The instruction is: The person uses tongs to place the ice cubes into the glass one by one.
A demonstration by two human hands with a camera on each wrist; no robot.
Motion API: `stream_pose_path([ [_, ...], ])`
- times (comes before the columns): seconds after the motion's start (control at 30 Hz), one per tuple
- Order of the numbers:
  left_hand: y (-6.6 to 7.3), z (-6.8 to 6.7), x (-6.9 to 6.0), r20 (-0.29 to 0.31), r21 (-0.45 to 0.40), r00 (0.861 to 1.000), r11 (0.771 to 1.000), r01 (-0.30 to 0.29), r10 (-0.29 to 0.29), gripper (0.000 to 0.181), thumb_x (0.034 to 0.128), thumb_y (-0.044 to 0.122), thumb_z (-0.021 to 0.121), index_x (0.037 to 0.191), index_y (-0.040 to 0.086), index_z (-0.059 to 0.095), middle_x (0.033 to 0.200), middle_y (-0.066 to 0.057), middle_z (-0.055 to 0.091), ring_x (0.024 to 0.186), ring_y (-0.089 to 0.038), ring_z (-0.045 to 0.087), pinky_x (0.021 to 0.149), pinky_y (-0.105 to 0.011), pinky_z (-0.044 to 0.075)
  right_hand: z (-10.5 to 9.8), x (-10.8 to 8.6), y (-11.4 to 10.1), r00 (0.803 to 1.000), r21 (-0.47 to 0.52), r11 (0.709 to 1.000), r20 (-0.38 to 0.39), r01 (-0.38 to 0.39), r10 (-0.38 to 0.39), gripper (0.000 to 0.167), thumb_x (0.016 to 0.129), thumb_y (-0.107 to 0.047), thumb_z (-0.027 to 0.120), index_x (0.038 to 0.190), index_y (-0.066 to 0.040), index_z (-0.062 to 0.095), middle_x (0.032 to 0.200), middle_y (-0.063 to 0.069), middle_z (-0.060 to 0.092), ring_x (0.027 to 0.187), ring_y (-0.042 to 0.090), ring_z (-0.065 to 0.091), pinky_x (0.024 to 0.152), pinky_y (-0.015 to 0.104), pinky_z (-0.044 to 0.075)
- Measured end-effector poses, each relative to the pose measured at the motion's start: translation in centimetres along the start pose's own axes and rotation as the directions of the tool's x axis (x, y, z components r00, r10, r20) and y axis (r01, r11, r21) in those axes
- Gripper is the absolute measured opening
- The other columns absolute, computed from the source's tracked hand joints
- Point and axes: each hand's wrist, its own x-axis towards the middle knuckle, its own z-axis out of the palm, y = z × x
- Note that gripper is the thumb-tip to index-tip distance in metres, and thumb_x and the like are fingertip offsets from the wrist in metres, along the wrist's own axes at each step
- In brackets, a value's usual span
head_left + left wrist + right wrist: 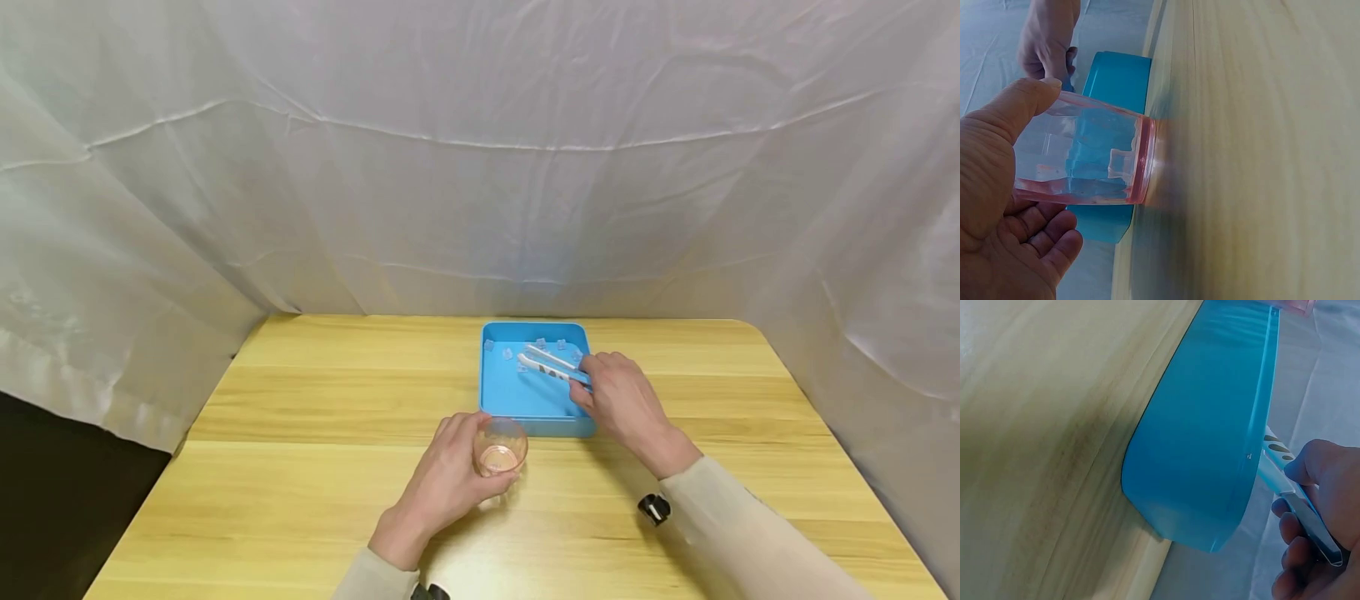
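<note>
A clear pinkish cup (500, 448) stands upright on the table, gripped around its side by my left hand (446, 477). Through its wall the left wrist view shows a small clear cube (1120, 164) near the bottom. My right hand (624, 400) holds a pair of blue and white tongs (551, 367) by the handles. The tong tips reach down into a blue tray (498, 396), close to several small clear cubes (507, 354) lying there. Whether the tips touch a cube I cannot tell. In the right wrist view the tray wall (1204, 425) hides the tips.
A light wooden table (315, 483) carries the tray and cup. The tray stands just beyond the cup, towards the table's back edge. A pale grey curtain (420, 200) hangs behind the table and along both sides.
</note>
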Motion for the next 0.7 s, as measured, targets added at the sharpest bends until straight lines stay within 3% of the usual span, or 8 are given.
stream_pose_path([
  [0.47, 0.0, -0.1, -0.2, 0.018, -0.005, 1.000, 1.000, 0.023, -0.023, 0.080, 0.0790, 0.042, 0.093, 0.142, 0.007, 0.057, 0.132, -0.006, 0.064, 0.125, -0.021, 0.056, 0.107, -0.044, 0.052, 1.0, 0.3, -0.2, 0.994, 0.030, 0.997, 0.090, -0.065, 0.062, 0.023, 0.093, -0.014, 0.070, 0.077, -0.008, 0.055, 0.064, 0.000, 0.040, 0.060, 0.018, 0.040, 0.055, 0.028, 0.033],
  [0.7, -0.1, -0.1, -0.2, 0.020, -0.005, 0.999, 1.000, 0.028, -0.028, 0.081, 0.0792, 0.043, 0.092, 0.142, 0.008, 0.057, 0.131, -0.006, 0.064, 0.126, -0.022, 0.056, 0.107, -0.044, 0.052, 1.5, 0.4, -0.3, 0.997, 0.006, 0.999, 0.067, -0.038, 0.037, 0.024, 0.091, -0.015, 0.073, 0.077, -0.009, 0.055, 0.064, -0.001, 0.040, 0.059, 0.017, 0.040, 0.053, 0.027, 0.033],
])
